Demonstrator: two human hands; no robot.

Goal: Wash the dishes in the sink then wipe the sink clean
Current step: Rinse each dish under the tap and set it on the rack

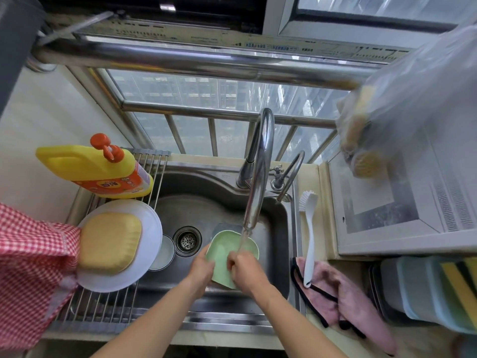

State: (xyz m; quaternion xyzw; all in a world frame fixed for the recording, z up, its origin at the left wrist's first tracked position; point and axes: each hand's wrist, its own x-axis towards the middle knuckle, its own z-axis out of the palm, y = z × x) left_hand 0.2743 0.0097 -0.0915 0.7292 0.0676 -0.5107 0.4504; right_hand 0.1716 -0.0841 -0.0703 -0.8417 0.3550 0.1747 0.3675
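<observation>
A pale green plate (227, 248) is tilted over the steel sink (206, 210), under water running from the tall faucet (260, 161). My left hand (200, 267) grips the plate's left edge. My right hand (246, 267) lies on the plate's inner face with fingers bent, in the water stream; whether it holds anything is hidden. A small white dish (164, 251) sits in the sink left of the drain (187, 240). On the roll-up rack, a white plate (147, 223) carries a yellow sponge (109, 242).
A yellow detergent bottle (95, 167) lies on the rack (108, 303) at the left. A red checked cloth (31, 267) hangs at the far left. A white dish brush (309, 236) and pink cloth (343, 293) lie right of the sink, with stacked containers (418, 288) beyond.
</observation>
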